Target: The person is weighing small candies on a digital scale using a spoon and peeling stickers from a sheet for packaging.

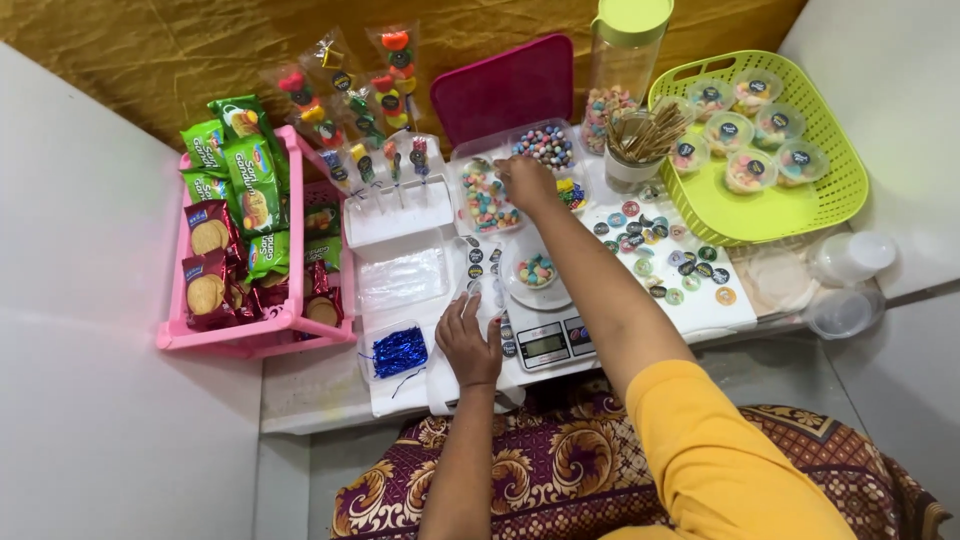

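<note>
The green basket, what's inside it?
The green basket holds small round tubs of pale sweets, each with a dark round sticker on its lid. What's beneath the tubs is hidden.

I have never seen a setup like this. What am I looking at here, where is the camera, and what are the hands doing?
No machine here: a person wears a camera on the head, looking down at their own hands. The right hand reaches into a clear compartment box of coloured candies. The left hand rests flat on the white table, holding nothing. Between them stands a small scale with a cup of candies. Around lie round stickers, a pink basket of biscuit packs and a green basket of filled cups.
</note>
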